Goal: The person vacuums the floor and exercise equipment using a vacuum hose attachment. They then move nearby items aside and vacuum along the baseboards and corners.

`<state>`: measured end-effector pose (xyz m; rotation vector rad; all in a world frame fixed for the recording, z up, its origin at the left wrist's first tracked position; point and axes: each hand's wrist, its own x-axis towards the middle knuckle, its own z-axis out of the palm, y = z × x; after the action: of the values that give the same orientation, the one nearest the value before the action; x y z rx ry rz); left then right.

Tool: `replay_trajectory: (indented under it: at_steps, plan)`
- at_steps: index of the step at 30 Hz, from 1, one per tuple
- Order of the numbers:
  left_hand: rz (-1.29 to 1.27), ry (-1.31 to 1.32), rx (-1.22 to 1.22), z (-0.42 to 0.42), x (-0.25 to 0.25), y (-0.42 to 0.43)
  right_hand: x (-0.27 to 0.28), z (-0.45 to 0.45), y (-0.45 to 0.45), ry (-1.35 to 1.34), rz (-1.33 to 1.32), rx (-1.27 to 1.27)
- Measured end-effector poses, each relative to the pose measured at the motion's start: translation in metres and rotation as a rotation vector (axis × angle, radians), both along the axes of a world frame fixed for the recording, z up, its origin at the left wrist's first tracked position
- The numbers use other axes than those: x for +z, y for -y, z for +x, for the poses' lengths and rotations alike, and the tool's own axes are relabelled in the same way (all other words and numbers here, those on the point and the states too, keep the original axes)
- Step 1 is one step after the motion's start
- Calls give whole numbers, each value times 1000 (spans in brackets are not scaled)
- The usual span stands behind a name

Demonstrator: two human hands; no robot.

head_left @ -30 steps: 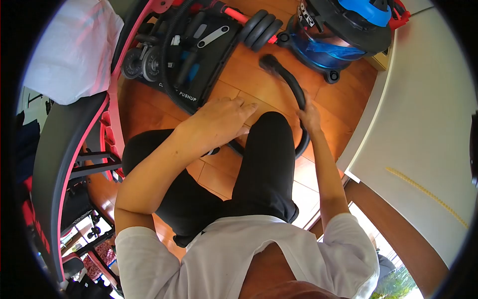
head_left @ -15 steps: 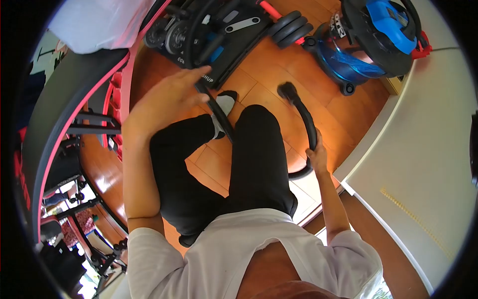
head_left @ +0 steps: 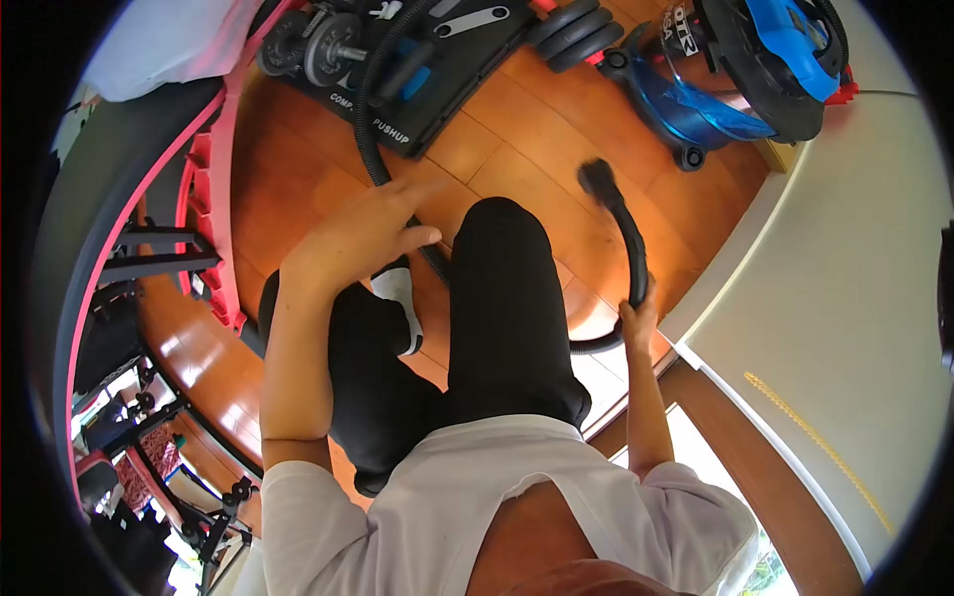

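My right hand (head_left: 639, 316) is wrapped round the black vacuum wand (head_left: 633, 243), whose brush head (head_left: 597, 181) points up the view, just over the wooden floor. My left hand (head_left: 373, 230) is open, its thumb apart and its fingertips blurred, over the ribbed black hose (head_left: 368, 139). Whether it touches the hose I cannot tell. The hose runs down from the top past my left hand and behind my raised knee, and shows again near my right hand. At the upper right stands the vacuum cleaner (head_left: 696, 94) with a blue, see-through tank.
A black push-up board (head_left: 397, 124) bears a wrench (head_left: 472, 21) and dumbbell parts (head_left: 333, 50). Black weight plates (head_left: 576, 35) lie beside it. A red-edged exercise machine (head_left: 109, 219) with a white bag (head_left: 164, 45) is at the left. A pale panel (head_left: 845, 258) fills the right.
My left hand went left and off the floor area, then a little down beside the hose. The wand in my right hand has shifted right and down. The view has also shifted.
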<state>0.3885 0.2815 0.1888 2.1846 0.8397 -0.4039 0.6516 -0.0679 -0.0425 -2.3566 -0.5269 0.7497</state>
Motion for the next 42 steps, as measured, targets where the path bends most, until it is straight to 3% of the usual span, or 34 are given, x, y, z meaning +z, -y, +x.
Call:
replay_trajectory:
  at_steps: [5, 11, 13, 16, 19, 23, 25, 28, 31, 33, 35, 37, 42]
  plan:
    - [-66, 57, -93, 13, -2, -11, 8, -27, 10, -105, -3, -319]
    - [-132, 77, -245, 44, -40, -29, -8, -32, -10, -197, 157, -353]
    - [-83, 25, -294, 56, -59, -26, 4, -35, -59, -122, 81, -276]
    - [-228, -63, -262, 75, -59, -30, 0, -16, -131, -174, 37, -209]
    - [-155, 124, -93, 71, -73, -32, 25, -9, -162, -89, -152, -121]
    - [-313, 188, 278, 49, -88, -18, 88, 7, -204, -66, -287, -7]
    - [-414, 134, 334, 29, -62, 9, 118, 15, -226, -144, -319, -43]
    - [-318, 282, 210, 12, -2, 68, 185, -1, -234, -192, -237, -178]
    - [-212, 377, 129, 21, 99, 100, 235, -32, -206, -365, 126, -311]
    - [-222, 404, 65, 27, 163, 112, 331, -51, -193, -615, 393, -508]
    - [-263, 345, 27, 31, 221, 125, 389, -58, -166, -796, 572, -539]
    - [-178, 453, 34, 28, 266, 138, 451, -64, -140, -929, 624, -589]
    - [-41, 304, -95, 41, 403, 128, 579, -70, -108, -1159, 769, -776]
